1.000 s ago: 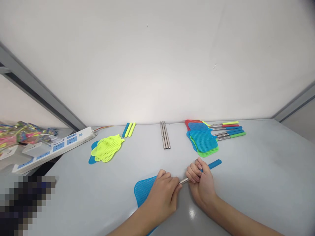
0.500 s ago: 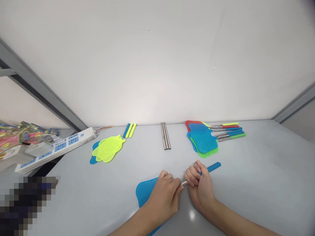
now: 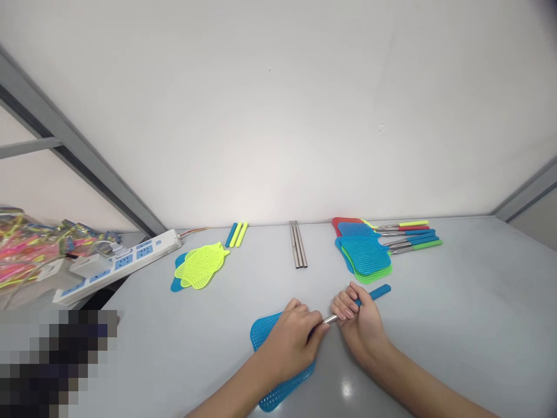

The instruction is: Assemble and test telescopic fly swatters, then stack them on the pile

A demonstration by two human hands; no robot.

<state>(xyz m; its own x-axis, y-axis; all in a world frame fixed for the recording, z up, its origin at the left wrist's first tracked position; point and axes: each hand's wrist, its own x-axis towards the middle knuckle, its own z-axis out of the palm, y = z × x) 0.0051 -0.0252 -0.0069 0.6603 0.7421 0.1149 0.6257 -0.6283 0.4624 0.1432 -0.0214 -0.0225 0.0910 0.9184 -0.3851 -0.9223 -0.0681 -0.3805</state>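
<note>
A blue fly swatter lies across the front of the table, held at two places. My left hand is closed where its mesh head meets the metal rod, and it covers that joint and part of the head. My right hand wraps the blue handle, whose end sticks out to the right. Between the hands a short stretch of silvery rod shows. Behind, several swatters with rods and handles overlap in a pile at the right.
Three metal rods lie by the wall. Farther left are loose yellow and blue handles and stacked mesh heads. A white power strip with plugs runs along the left edge, near bagged colourful pieces.
The camera view has shifted slightly, so the table things appear a little farther right. Both hands keep their hold on the swatter, and more of its mesh head shows below my left arm.
</note>
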